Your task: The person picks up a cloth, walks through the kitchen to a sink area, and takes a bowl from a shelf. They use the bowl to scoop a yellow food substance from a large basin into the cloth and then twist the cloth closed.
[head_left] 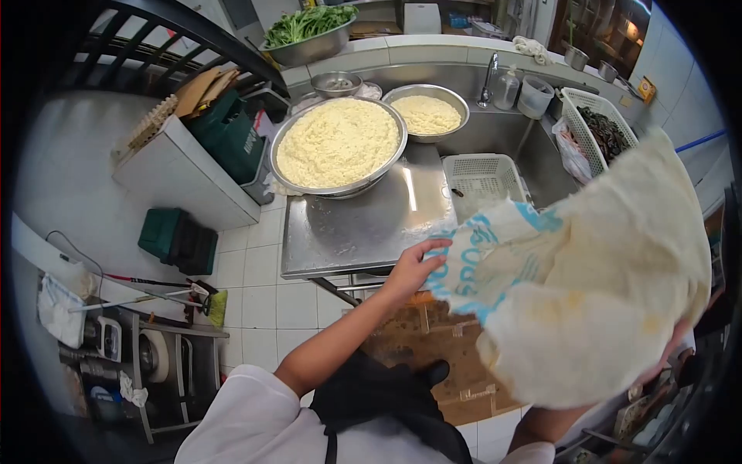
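A large off-white cloth [595, 286], printed with blue letters like a flour sack, is held up in front of me on the right. Its far side is blurred by motion. My left hand [421, 269] pinches the printed left edge between thumb and fingers. At the cloth's right side, my right hand [671, 348] holds it up from behind; the cloth covers most of that hand. Beyond my left hand, a wide steel bowl [340, 188] heaped with a pale yellow, grainy mash [340, 143] stands on the steel counter [363, 232].
A smaller bowl [456, 133] of the same mash stands behind. Right of the counter, a white basket [483, 174] sits in the sink [495, 131] under a faucet [488, 81]. Leafy greens [309, 27] fill a basin on the ledge. Flattened cardboard [433, 348] covers the floor.
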A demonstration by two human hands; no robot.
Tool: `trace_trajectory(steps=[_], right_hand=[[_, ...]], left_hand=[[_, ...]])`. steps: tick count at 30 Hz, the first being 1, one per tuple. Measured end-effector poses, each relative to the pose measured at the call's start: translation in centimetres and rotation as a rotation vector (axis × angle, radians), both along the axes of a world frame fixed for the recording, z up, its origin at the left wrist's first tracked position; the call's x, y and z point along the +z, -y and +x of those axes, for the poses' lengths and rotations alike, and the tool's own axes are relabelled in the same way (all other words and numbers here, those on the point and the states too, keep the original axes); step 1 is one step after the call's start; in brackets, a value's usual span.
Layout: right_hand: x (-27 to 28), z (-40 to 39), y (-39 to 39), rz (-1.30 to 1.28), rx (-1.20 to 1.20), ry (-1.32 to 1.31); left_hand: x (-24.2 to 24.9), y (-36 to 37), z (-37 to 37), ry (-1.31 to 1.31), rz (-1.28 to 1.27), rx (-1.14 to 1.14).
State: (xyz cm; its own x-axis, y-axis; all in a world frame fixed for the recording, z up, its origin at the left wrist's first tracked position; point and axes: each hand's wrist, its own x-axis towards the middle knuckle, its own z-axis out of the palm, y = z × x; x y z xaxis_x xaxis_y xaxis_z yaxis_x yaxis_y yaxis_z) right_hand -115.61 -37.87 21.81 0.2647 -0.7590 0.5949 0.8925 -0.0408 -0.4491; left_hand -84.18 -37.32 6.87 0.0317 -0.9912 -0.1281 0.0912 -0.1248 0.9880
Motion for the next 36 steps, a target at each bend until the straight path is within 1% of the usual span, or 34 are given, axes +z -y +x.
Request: trace_trajectory(steps=[1,2,3,5,6,7,8,9,10,11,12,14,15,16,18,19,21,23,24,25,26,27,28,29,30,31,32,33,34,35,36], right_hand=[[0.9,0.9,1.4,-0.068,0.096,-0.053],[1.6,2.1,2.5,-0.107,0.124,-0.106],[2.1,3.3,3.5,-0.050,-0.173,-0.121],[3.3,5.7,5.6,0.189,-0.790,-0.290],[4.1,7.1,6.0,0.197,-0.825,-0.312],[5.0,8.4,6.4,0.188,-0.926,-0.401],[5.8,9.7,6.8,0.170,-1.019,-0.493],[6.5,10.9,7.1,0.164,-1.040,-0.516],[7.2,12.2,7.5,0.103,-1.089,-0.605],[7.7,13.5,7.8,0.048,-1.133,-0.696],[8.0,14.7,8.2,0.054,-1.151,-0.712],[7.7,16.6,9.0,0.180,-0.950,-0.625],[7.4,17.2,9.4,0.238,-0.849,-0.576],[6.9,17.6,9.9,0.204,-0.776,-0.565],[6.3,19.2,10.1,0.230,-0.585,-0.565],[6.1,20.2,10.1,0.231,-0.582,-0.576],[5.5,22.5,10.0,0.337,-0.502,-0.557],[4.4,22.6,11.0,0.346,-0.458,-0.576],[3.7,22.8,11.6,0.357,-0.429,-0.584],[3.2,23.4,12.1,0.369,-0.477,-0.583],[2.6,23.5,12.9,0.373,-0.443,-0.582],[2.0,23.0,13.8,0.401,-0.395,-0.594],[1.3,23.0,14.4,0.432,-0.344,-0.609],[1.2,23.1,14.9,0.452,-0.383,-0.603],[0.7,22.3,16.0,0.456,-0.373,-0.607],[0.8,22.4,16.4,0.481,-0.454,-0.619],[0.5,22.1,17.1,0.465,-0.379,-0.615],[0.6,21.9,17.6,0.441,-0.350,-0.657],[1.0,23.1,17.4,0.490,-0.426,-0.679],[0.9,23.4,17.8,0.460,-0.452,-0.718],[1.5,25.0,17.0,0.532,-0.440,-0.734]], left_hand=[[-0.6,0.7,0.3,-0.106,0.014,0.000],[-1.5,1.6,0.7,-0.212,0.029,-0.005],[-3.2,2.7,1.1,-0.148,-0.050,-0.020],[-3.3,3.4,1.5,-0.191,-0.094,-0.091],[-3.2,3.2,2.0,-0.222,-0.136,-0.135],[-2.8,3.0,2.8,-0.212,-0.143,-0.217],[-2.5,2.6,3.5,-0.245,-0.135,-0.238],[-1.9,2.4,4.3,-0.299,-0.053,-0.297],[-1.5,2.6,5.4,-0.342,0.026,-0.358],[-1.9,3.0,6.2,-0.358,0.030,-0.376],[-2.8,3.4,6.9,-0.421,0.067,-0.353],[-5.0,4.4,8.1,-0.491,0.115,-0.353],[-6.3,5.1,8.7,-0.447,0.135,-0.339],[-6.5,5.6,9.4,-0.402,0.153,-0.322],[-7.0,5.9,10.5,-0.420,0.165,-0.303],[-7.1,6.0,11.1,-0.428,0.174,-0.267],[-7.4,6.4,12.0,-0.436,0.154,-0.222],[-7.4,6.6,12.8,-0.436,0.133,-0.164],[-7.1,6.6,13.3,-0.373,0.154,-0.152],[-7.0,6.5,13.9,-0.309,0.179,-0.134],[-7.9,6.4,14.7,-0.304,0.187,-0.102],[-9.6,6.4,15.6,-0.161,0.058,-0.037],[-10.0,5.8,16.8,-0.015,-0.063,0.026],[-10.4,5.0,18.6,-0.005,-0.048,0.066],[-9.4,3.5,21.4,-0.075,0.043,0.077],[-8.3,2.2,23.5,-0.153,0.132,0.097],[-7.5,1.4,24.8,-0.158,0.145,0.160],[-6.9,0.6,25.9,-0.276,0.110,0.329],[-6.2,-0.3,26.8,-0.395,0.066,0.502],[-5.6,-0.3,26.8,-0.447,0.025,0.531],[-5.3,0.1,26.5,-0.477,0.006,0.520]])
